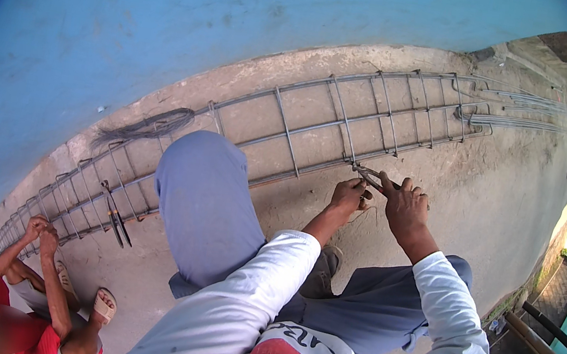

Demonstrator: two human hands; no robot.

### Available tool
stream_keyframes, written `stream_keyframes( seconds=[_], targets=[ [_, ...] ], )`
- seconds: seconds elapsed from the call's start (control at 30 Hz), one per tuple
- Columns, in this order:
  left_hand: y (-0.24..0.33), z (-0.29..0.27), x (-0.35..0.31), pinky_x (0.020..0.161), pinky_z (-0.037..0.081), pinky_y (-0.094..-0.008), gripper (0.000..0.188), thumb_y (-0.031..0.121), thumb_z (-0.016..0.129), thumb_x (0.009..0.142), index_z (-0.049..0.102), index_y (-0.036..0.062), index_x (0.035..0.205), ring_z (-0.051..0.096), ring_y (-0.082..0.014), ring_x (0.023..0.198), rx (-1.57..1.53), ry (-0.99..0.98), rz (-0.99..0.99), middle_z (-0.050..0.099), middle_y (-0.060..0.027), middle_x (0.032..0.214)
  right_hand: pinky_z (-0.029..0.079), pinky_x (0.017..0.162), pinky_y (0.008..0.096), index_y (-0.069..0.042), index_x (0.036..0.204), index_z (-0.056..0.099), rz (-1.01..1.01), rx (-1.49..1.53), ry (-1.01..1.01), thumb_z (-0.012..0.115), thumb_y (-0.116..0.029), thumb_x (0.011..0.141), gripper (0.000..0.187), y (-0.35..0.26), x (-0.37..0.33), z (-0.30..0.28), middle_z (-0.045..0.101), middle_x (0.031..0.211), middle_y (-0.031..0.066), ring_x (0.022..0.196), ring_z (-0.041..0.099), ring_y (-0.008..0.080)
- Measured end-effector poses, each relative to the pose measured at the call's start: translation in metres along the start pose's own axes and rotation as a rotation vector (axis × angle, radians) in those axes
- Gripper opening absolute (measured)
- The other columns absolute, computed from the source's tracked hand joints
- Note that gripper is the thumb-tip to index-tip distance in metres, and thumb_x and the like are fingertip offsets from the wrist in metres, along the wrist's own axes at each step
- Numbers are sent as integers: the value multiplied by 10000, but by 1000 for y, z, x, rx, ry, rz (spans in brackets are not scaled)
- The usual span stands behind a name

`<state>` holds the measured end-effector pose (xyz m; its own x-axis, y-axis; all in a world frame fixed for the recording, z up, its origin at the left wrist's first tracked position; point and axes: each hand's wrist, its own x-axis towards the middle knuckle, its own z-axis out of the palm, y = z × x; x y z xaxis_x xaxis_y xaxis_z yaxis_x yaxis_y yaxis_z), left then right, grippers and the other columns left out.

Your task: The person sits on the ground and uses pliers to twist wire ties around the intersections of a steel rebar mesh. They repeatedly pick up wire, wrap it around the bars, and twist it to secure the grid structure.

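Note:
A long cage of steel rebar (346,122), with cross ties along its bars, lies on the concrete beside the wall. My right hand (408,210) is closed round the handles of dark pincers (371,177). Their jaws meet a joint on the cage's near bar. Just left of them, my left hand (348,198) is closed in a pinch below that joint. Thin tie wire (364,215) trails from its fingers, which partly hide it. My bent knee, in grey-blue trousers (208,184), covers part of the cage.
A bundle of tie wire (147,127) rests on the cage left of my knee. Another pair of pincers (116,213) leans on its near edge. At lower left a co-worker in red (46,341) has both hands at the cage's end. Loose steel bars (522,124) lie at far right.

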<state>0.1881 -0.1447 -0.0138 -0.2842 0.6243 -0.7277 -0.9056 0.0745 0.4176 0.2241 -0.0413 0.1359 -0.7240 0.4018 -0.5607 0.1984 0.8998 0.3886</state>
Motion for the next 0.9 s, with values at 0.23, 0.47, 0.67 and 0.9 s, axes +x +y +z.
stream_keyframes(
  seconds=[0.23, 0.47, 0.67, 0.9],
  targets=[
    [-2, -4, 4, 699, 553, -306, 257, 293, 580, 1041, 672, 69, 1127, 614, -116, 745, -21, 5, -31, 692, -39, 958, 533, 698, 449, -104, 1140, 607, -37, 621, -87, 607, -182, 961, 195, 27, 14, 91, 640, 731, 152, 739, 671, 335],
    [3, -12, 29, 746, 575, -358, 360, 356, 692, 963, 626, 91, 1197, 667, -181, 884, -410, 7, -139, 702, -64, 1003, 404, 577, 319, -107, 1065, 590, 81, 1784, -985, 637, -279, 998, 190, 27, 13, 91, 456, 685, -30, 608, 452, 134],
    [2, 11, 41, 654, 562, -392, 161, 183, 701, 940, 663, 70, 1049, 607, -176, 625, -644, -95, -100, 574, -5, 706, 453, 582, 365, -66, 1071, 617, 26, 2046, -990, 685, -408, 966, 364, 5, -1, 111, 619, 755, 28, 638, 598, 198],
    [0, 40, 53, 608, 511, -366, 45, 100, 637, 940, 635, 55, 940, 459, -142, 525, -653, 195, -74, 439, 28, 624, 491, 905, 481, 71, 1260, 549, 211, 732, 75, 715, -282, 883, 543, -14, -30, 104, 669, 1039, 224, 998, 637, 419]
  ],
)
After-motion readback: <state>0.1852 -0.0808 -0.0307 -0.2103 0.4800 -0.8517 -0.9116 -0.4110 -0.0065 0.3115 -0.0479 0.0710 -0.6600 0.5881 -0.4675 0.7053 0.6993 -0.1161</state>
